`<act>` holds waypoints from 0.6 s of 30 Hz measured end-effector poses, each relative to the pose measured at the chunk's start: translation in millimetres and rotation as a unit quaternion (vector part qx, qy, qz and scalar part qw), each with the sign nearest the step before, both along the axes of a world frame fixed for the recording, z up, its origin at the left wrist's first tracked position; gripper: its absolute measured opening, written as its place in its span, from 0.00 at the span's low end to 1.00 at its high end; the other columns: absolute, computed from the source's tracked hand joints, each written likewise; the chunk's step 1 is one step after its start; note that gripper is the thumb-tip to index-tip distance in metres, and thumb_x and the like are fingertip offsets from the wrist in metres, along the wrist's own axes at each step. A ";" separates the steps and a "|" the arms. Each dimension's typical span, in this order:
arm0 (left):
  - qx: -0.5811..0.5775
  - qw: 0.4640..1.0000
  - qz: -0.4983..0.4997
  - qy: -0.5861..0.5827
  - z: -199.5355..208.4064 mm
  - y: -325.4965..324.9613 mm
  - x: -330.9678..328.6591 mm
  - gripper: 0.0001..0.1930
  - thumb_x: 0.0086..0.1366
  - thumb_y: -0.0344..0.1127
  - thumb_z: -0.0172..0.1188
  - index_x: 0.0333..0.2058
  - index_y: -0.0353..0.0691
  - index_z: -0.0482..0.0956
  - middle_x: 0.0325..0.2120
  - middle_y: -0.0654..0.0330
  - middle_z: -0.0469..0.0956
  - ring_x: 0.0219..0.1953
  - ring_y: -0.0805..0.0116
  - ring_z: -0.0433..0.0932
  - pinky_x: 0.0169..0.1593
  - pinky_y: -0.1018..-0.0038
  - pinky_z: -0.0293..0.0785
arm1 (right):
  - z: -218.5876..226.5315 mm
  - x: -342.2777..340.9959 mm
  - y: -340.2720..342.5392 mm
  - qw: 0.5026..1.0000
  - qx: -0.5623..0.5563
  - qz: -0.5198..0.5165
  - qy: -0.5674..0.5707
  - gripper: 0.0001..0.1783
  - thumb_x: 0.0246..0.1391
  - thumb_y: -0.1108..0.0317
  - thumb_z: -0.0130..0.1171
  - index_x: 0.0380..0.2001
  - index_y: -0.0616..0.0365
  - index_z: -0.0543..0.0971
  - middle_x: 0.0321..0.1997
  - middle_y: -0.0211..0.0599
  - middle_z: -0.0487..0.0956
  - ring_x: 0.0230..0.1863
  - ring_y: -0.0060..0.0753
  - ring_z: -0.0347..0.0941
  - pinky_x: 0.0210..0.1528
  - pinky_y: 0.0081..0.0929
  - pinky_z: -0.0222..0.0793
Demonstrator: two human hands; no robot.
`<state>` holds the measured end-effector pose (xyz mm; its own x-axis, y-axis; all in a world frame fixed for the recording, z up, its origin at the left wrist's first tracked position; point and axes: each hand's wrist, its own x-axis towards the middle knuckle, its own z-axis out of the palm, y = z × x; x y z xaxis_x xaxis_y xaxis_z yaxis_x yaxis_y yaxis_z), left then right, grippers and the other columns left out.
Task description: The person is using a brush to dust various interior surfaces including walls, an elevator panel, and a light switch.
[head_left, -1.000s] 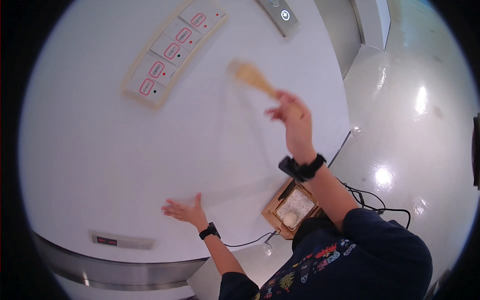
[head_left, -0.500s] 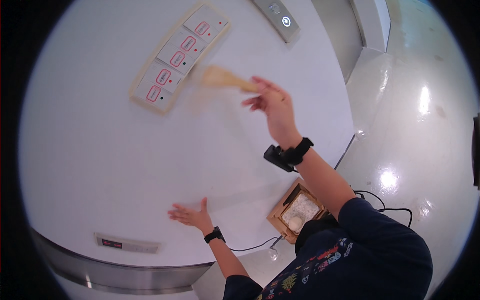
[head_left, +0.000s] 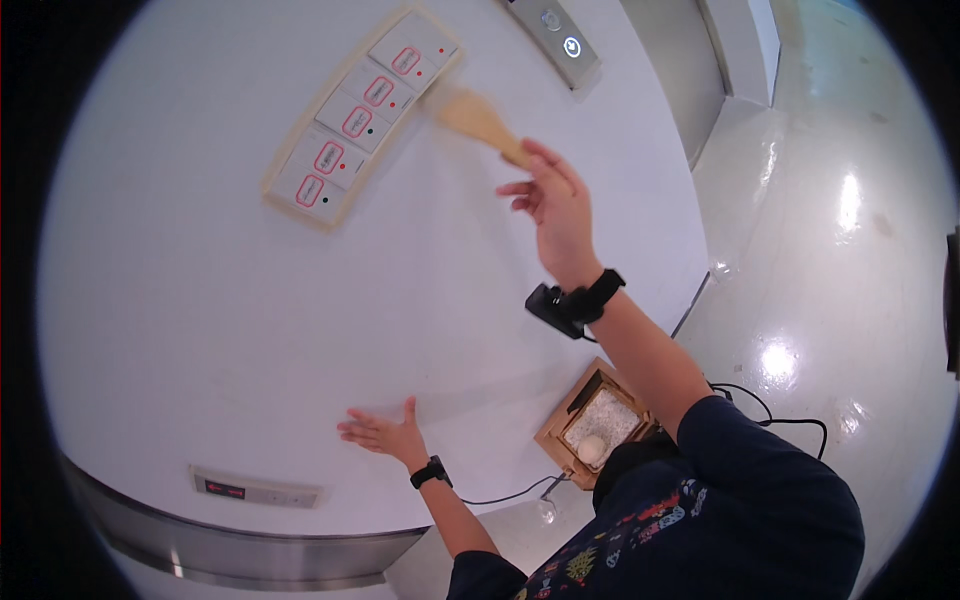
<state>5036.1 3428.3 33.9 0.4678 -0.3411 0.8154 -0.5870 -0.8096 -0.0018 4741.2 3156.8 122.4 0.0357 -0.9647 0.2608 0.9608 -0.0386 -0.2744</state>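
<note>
Wall (head_left: 260, 340): white.
Right hand (head_left: 560, 212): fingers pinching brush (head_left: 478, 118).
Left hand (head_left: 392, 436): fingers spread, empty.
Risk: fingertip pinch may drop brush.

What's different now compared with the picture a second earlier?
The right hand has moved up and leftward, bringing the tan paddle-shaped tool nearer the row of cards. Nothing was taken hold of or let go. The left hand stays open and empty; the round pale object stays in the box.

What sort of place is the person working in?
Probably an elevator lobby: the white wall carries a metal panel with a lit round button and a strip with a red display, and a glossy floor runs alongside.
</note>
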 end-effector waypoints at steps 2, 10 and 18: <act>0.006 1.000 0.007 -0.012 -0.5 1.6 0.9 0.62 0.38 0.76 0.52 0.62 0.45 0.32 0.62 0.45 0.26 0.63 0.43 0.27 0.61 0.50 0.36 | 0.9 10.0 22.9 0.992 -0.082 0.078 0.049 0.16 0.55 0.67 0.47 0.45 0.62 0.71 0.40 0.37 0.75 0.27 0.26 0.75 0.29 0.18 0.65; -0.008 0.999 -0.029 -0.010 1.1 3.1 0.1 0.62 0.39 0.75 0.54 0.62 0.44 0.34 0.62 0.45 0.26 0.63 0.42 0.28 0.61 0.50 0.36 | 1.8 -2.9 5.9 0.999 0.023 0.039 0.005 0.16 0.55 0.66 0.48 0.44 0.64 0.71 0.37 0.37 0.76 0.28 0.26 0.74 0.30 0.19 0.64; 0.000 0.999 -0.020 -0.035 -0.9 4.5 6.0 0.62 0.38 0.74 0.55 0.62 0.43 0.34 0.62 0.44 0.27 0.63 0.42 0.27 0.61 0.51 0.35 | -3.4 13.4 31.2 0.973 -0.104 0.167 0.122 0.13 0.53 0.67 0.49 0.40 0.63 0.73 0.37 0.39 0.77 0.26 0.28 0.74 0.27 0.18 0.65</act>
<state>5042.0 3432.8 33.0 0.3956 -0.3581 0.8457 -0.6169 -0.7858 -0.0441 4754.6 3188.0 119.0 0.4238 -0.8156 0.3939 0.8367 0.1859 -0.5152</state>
